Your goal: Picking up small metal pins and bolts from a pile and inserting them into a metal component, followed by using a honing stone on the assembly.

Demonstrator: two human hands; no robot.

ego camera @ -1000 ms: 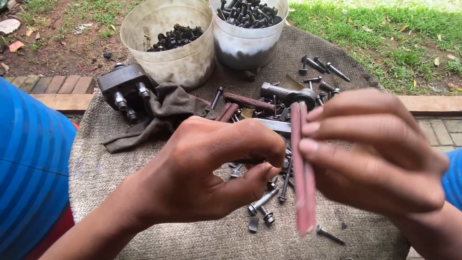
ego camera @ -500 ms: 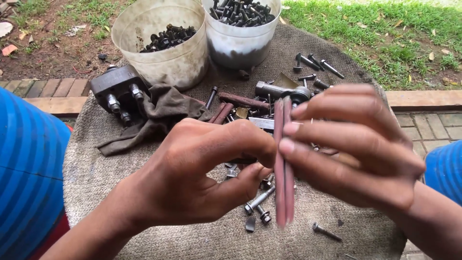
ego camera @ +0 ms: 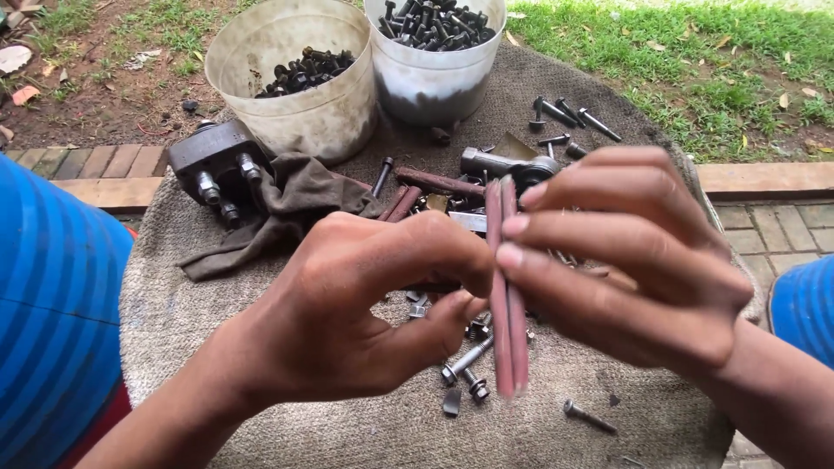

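- Between both hands, above the bench (ego camera: pixel 174 313): two thin reddish strips (ego camera: pixel 507 295), upright, side by side, lined up to match.
- Right hand (ego camera: pixel 625 260): fingers (ego camera: pixel 556 226) pressed together, pinching the strips.
- Left hand (ego camera: pixel 365 304): fingers curled, thumb tip steadying the strips' edge.
- Below: loose bolts (ego camera: pixel 465 365) scattered within reach.
- Behind: two tubs (ego camera: pixel 287 95) sorting dark bolts, rag (ego camera: pixel 287 204) beside.

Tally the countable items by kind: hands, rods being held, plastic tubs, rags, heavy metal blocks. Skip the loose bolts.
Hands: 2, left hand and right hand
Reddish rods pinched upright between them: 2
Plastic tubs of bolts: 2, near tub and far tub
Brown rag: 1
Dark metal block: 1
Total: 8
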